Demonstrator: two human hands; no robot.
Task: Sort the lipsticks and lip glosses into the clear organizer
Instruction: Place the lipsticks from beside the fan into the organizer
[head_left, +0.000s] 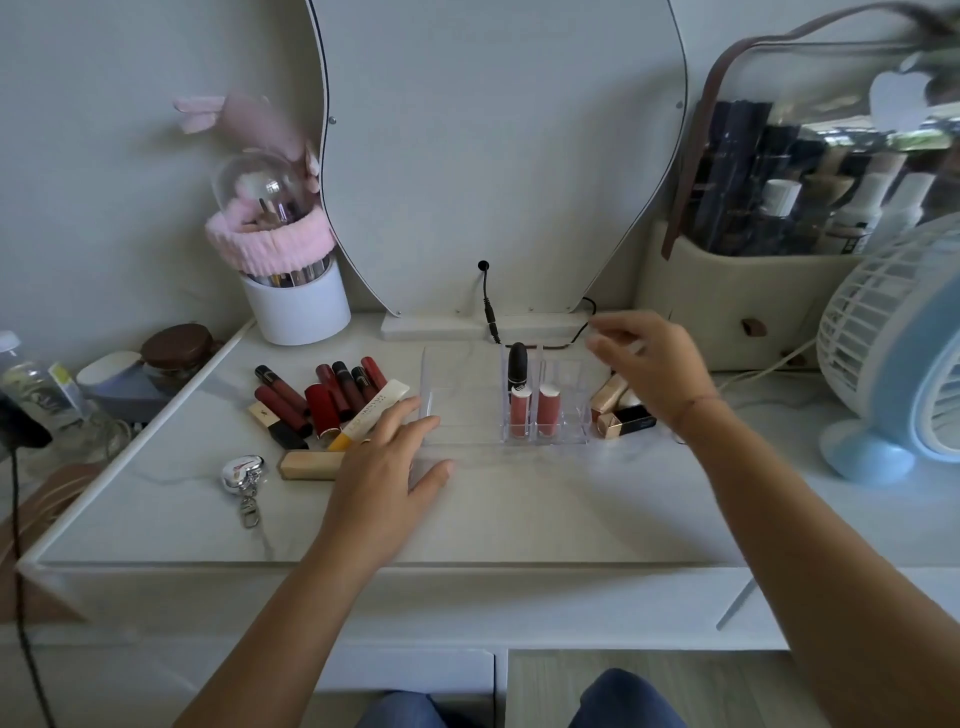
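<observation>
Three tubes (524, 397) were held in the organizer (467, 415); left hand (384, 467) and right hand (649, 369) were spread, empty.

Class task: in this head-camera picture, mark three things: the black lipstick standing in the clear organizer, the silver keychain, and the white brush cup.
black lipstick (517, 364), head view, on its black cap.
silver keychain (242, 473), head view, on its shiny silver body.
white brush cup (298, 309), head view, on its front wall.
</observation>
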